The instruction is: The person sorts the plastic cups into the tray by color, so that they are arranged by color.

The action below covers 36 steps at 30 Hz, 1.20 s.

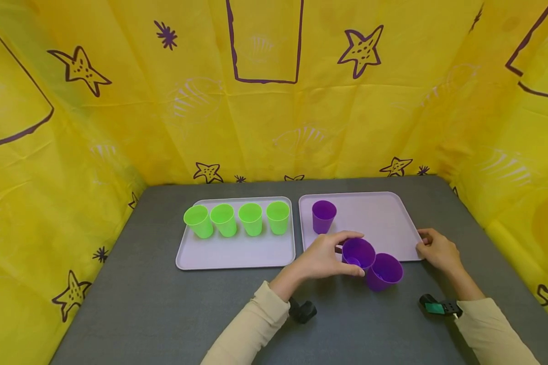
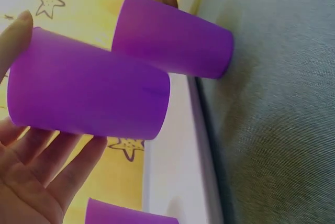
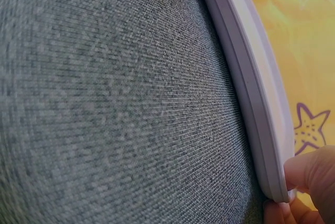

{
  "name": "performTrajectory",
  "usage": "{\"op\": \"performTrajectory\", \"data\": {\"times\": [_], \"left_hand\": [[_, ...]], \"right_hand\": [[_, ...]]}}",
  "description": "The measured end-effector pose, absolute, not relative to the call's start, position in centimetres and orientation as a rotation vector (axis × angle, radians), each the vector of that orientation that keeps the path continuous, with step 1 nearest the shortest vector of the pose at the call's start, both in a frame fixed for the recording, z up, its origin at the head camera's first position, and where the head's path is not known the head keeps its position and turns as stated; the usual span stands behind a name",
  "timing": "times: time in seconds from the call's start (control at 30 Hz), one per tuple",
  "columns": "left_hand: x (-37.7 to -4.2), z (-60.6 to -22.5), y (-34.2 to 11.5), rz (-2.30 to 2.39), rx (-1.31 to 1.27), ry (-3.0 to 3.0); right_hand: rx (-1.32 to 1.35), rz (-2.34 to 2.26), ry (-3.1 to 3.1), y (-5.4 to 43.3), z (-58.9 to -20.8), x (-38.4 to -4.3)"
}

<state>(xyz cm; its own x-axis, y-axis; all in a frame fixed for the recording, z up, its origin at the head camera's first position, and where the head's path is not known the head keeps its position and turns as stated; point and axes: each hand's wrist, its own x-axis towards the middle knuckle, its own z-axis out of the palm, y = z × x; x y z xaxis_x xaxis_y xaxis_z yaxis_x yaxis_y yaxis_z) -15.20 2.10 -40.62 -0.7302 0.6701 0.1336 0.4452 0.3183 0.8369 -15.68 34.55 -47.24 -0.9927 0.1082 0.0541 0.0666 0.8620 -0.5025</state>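
Observation:
My left hand (image 1: 324,257) holds a purple cup (image 2: 89,85) by its sides, thumb on one side and fingers on the other, over the front edge of the right tray (image 1: 370,218). A second purple cup (image 1: 383,276) stands on the table just in front of that tray, overlapping the held cup in the head view. Another purple cup (image 1: 323,219) stands at the tray's left end. At the front right corner of the same tray, my right hand (image 1: 440,252) pinches the rim (image 3: 269,145) between thumb and fingers.
To the left lies a second pale tray (image 1: 235,256) with several green cups (image 1: 250,220) in a row along its back. A grey cloth (image 1: 141,304) covers the table. Yellow patterned curtains (image 1: 265,121) enclose the back and sides.

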Motion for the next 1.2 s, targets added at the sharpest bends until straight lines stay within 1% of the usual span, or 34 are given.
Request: {"op": "performTrajectory", "data": {"times": [0.3, 0.5, 0.87, 1.2], "left_hand": [[-16.3, -39.8, 3.8, 1.364, 0.927, 2.535], [-16.8, -39.7, 4.9, 1.336, 0.826, 2.630], [-17.8, -40.5, 7.6, 1.389, 0.628, 2.733], [-18.6, -41.9, 9.5, 1.335, 0.477, 2.836]], "right_hand": [[-0.131, 0.799, -2.950, 34.6, -47.2, -15.6], [-0.142, 0.807, -2.965, 34.7, -47.2, -15.6], [-0.151, 0.802, -2.966, 34.5, -47.0, -15.6], [-0.152, 0.805, -2.962, 34.6, -47.2, -15.6]]}}
